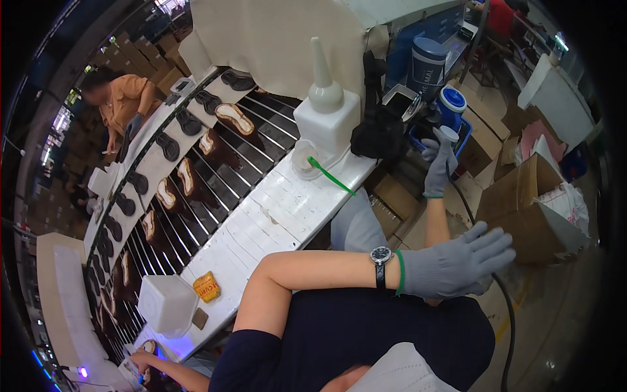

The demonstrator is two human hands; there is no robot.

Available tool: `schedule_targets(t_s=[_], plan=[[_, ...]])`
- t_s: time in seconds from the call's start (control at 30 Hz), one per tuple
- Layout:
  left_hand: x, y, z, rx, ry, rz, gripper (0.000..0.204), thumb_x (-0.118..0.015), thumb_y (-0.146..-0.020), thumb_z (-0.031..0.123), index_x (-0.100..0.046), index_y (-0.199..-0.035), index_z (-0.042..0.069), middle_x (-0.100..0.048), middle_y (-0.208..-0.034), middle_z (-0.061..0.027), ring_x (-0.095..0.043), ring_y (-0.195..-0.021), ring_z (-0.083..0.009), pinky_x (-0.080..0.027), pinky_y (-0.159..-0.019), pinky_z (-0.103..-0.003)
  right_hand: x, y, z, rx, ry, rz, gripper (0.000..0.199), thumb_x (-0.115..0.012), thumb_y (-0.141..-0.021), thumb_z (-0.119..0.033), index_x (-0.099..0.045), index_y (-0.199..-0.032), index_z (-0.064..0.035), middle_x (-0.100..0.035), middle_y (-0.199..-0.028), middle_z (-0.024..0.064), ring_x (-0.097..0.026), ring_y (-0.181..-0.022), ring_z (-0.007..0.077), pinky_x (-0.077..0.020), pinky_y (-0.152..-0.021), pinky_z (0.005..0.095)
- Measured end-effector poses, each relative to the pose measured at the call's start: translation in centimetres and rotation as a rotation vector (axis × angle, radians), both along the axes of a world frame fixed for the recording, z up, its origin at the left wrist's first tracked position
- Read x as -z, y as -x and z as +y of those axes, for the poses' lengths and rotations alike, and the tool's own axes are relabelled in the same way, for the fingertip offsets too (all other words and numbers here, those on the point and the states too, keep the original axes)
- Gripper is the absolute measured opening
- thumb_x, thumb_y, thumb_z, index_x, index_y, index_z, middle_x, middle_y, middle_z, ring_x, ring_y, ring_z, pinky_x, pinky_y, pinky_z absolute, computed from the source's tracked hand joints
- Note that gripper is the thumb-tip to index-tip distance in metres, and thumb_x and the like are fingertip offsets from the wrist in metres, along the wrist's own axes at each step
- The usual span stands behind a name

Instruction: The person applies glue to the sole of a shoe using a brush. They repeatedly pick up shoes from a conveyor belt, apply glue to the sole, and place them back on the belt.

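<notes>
My left hand (450, 266), in a grey knit glove with a green cuff, stretches across my body to the right. Its fingers are extended and somewhat spread, and nothing shows in them. A watch (381, 255) is on that wrist. Farther off, my right hand (441, 168), gloved alike, has its fingers curled around a small white round-topped object (449, 134), whose kind I cannot make out. A black cable (462, 196) passes close by that hand and runs down to the right. Just beyond are a blue-lidded tub (452, 99) and a blue basket (465, 138).
On the left, a conveyor of metal rods (215, 171) carries shoe uppers (234, 119) and black soles (189, 122). A white bottle (326, 117) with a nozzle stands on the white table edge (274, 215). Cardboard boxes (522, 209) lie right. Another person (127, 98) works across the conveyor.
</notes>
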State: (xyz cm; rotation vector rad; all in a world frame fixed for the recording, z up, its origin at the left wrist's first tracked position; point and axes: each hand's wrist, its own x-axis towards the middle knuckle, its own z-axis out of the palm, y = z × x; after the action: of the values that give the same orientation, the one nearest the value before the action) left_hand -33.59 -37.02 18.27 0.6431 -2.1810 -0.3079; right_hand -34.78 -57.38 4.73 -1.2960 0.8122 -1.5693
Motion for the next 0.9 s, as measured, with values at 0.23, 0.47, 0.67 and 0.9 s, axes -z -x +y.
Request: schedule_targets(t_s=[0.23,0.47,0.67,0.9], plan=[[2.9,-8.4,0.7,-0.178,-0.284,-0.256,0.087,-0.067,-0.086,0.029,-0.02,-0.155,0.002,-0.032,-0.154,-0.0261,-0.033,-0.143,-0.0411,-0.028,-0.118,-0.049,5.8,-1.5,5.2,-0.109,-0.44,-0.009,0.051,-0.064,-0.097,-0.027,-0.053,-0.14,-0.0026,-0.07,-0.092,0.006,-0.056,-0.069,0.0065,-0.0451,-0.061,0.0211],[8.1,-17.9,4.1,-0.452,-0.647,-0.064,0.064,-0.061,-0.095,0.036,-0.04,-0.148,0.005,-0.058,-0.131,-0.0229,-0.057,-0.116,-0.0402,-0.044,-0.101,-0.043,9.4,-2.8,11.3,-0.309,-0.465,0.207,0.031,-0.06,-0.099,-0.019,-0.066,-0.125,-0.0028,-0.07,-0.085,0.0025,-0.055,-0.066,0.0035,-0.0447,-0.06,0.0199],[10.3,-21.3,10.9,-0.776,-0.995,0.275,0.057,-0.056,-0.1,0.034,-0.046,-0.145,0.0,-0.061,-0.133,-0.0207,-0.059,-0.123,-0.0291,-0.043,-0.105,-0.036,7.0,-5.0,13.4,-0.528,-0.195,0.381,0.024,-0.056,-0.1,-0.014,-0.07,-0.114,0.0002,-0.068,-0.079,0.0021,-0.054,-0.065,0.0036,-0.0453,-0.06,0.0205],[16.0,-22.5,19.6,-1.17,-0.982,0.721,0.049,-0.056,-0.101,0.023,-0.049,-0.142,-0.002,-0.062,-0.133,-0.0169,-0.058,-0.123,-0.0229,-0.042,-0.105,-0.031,3.3,-9.5,15.3,-0.689,-0.075,0.461,0.027,-0.052,-0.102,-0.015,-0.07,-0.114,0.0011,-0.069,-0.078,0.0035,-0.054,-0.064,0.0055,-0.0456,-0.06,0.0223]])
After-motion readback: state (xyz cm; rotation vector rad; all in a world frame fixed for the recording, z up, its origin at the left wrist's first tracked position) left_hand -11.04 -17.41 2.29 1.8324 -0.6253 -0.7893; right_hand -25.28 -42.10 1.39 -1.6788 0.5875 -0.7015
